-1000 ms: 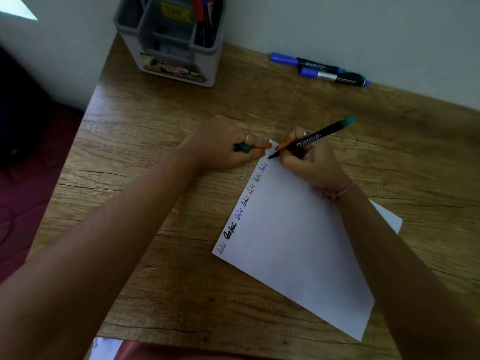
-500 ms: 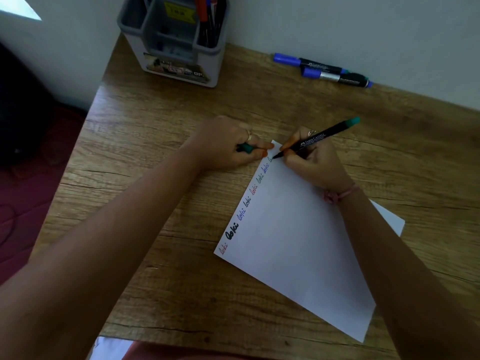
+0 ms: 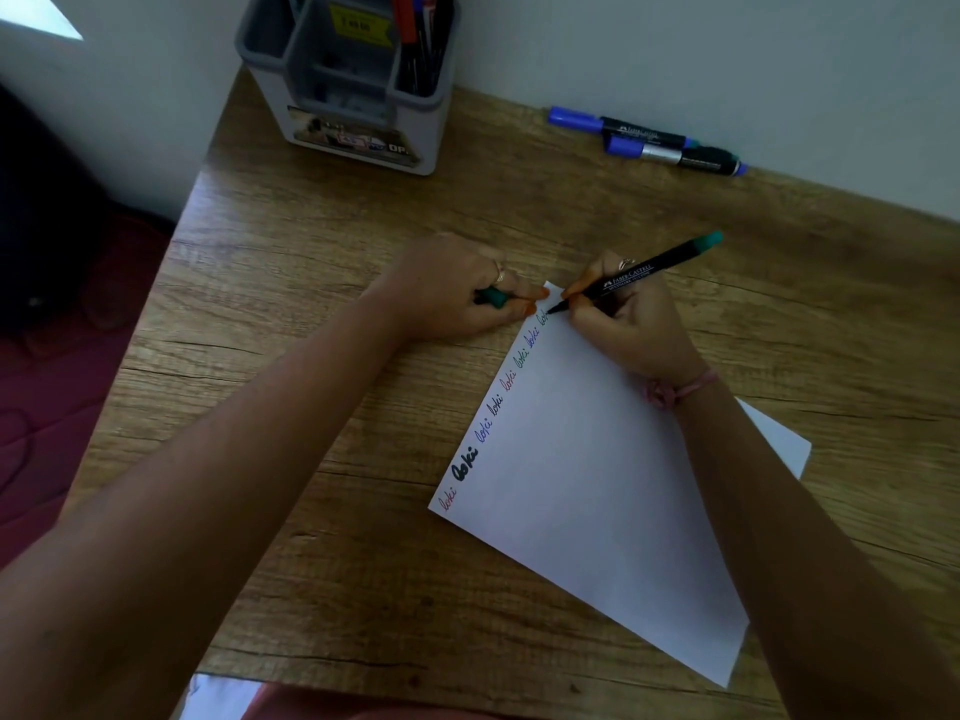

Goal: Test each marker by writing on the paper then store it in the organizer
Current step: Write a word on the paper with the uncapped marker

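The right hand (image 3: 631, 324) grips a black green-ended marker (image 3: 641, 270), tip on the far corner of the white paper sheet (image 3: 597, 485), while the left hand (image 3: 452, 288), just left, closes around its green cap (image 3: 493, 297), the grey plastic organizer (image 3: 353, 90) well apart at the far left.
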`<act>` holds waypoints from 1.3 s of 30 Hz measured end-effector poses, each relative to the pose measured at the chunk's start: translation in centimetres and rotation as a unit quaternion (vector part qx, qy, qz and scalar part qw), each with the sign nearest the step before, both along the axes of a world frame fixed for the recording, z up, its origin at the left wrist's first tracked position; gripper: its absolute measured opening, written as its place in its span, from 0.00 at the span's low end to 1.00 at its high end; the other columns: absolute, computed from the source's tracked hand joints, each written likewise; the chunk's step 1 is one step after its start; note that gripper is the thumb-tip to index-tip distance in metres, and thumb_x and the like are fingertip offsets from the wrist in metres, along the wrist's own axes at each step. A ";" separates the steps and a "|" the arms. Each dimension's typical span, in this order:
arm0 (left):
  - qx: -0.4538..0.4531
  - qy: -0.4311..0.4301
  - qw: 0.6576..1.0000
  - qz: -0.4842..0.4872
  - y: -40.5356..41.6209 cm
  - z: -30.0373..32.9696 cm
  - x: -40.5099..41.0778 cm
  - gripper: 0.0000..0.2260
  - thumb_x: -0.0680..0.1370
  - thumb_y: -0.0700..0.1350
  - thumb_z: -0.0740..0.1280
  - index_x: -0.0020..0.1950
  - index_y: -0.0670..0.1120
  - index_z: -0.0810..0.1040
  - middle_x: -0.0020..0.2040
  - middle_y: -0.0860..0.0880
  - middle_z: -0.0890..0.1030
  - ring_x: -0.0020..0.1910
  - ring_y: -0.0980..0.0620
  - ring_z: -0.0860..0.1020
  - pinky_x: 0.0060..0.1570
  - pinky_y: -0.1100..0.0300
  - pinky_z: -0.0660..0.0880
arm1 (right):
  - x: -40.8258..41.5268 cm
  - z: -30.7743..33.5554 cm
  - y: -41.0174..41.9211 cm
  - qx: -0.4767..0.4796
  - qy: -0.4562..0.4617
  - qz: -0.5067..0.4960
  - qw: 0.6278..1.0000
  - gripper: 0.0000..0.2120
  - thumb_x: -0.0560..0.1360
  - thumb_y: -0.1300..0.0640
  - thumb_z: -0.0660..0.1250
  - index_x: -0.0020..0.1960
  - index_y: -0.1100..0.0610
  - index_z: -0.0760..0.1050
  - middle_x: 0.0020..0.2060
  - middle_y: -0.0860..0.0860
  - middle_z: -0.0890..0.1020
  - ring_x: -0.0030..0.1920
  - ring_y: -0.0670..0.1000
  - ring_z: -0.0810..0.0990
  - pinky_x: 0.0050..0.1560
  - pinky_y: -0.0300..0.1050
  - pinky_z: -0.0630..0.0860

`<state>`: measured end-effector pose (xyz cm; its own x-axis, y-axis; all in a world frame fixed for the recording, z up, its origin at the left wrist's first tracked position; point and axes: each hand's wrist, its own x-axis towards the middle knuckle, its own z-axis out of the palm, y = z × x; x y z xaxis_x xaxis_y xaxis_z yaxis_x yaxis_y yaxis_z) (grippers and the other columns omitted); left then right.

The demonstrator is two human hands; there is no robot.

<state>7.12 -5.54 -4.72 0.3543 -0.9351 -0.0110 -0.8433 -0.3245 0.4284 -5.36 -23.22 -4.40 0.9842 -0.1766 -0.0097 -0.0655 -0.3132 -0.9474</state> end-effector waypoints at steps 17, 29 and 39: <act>-0.010 -0.002 1.000 -0.001 0.0 0.1 0.0 0.15 0.78 0.56 0.60 0.64 0.59 0.73 0.40 0.59 0.69 0.38 0.60 0.67 0.31 0.67 0.58 | 0.0 0.1 -0.1 -0.022 -0.013 -0.015 1.000 0.10 0.69 0.66 0.65 0.39 0.51 0.73 0.32 0.48 0.76 0.34 0.42 0.74 0.36 0.36 0.71; -0.045 0.074 0.995 0.050 0.5 0.2 -0.4 0.24 0.73 0.64 0.58 0.66 0.57 0.73 0.35 0.58 0.74 0.33 0.59 0.72 0.31 0.63 0.64 | 0.2 0.8 -0.2 0.018 0.007 -0.051 0.999 0.08 0.72 0.68 0.63 0.39 0.56 0.71 0.31 0.47 0.74 0.32 0.40 0.71 0.35 0.33 0.68; -0.112 0.400 0.883 0.219 1.4 2.7 -2.7 0.04 0.81 0.48 0.57 0.51 0.57 0.68 0.52 0.53 0.76 0.52 0.54 0.75 0.52 0.59 0.70 | -1.1 4.6 1.7 0.106 0.006 -0.066 0.992 0.07 0.77 0.64 0.61 0.45 0.56 0.76 0.40 0.50 0.82 0.41 0.49 0.80 0.44 0.41 0.76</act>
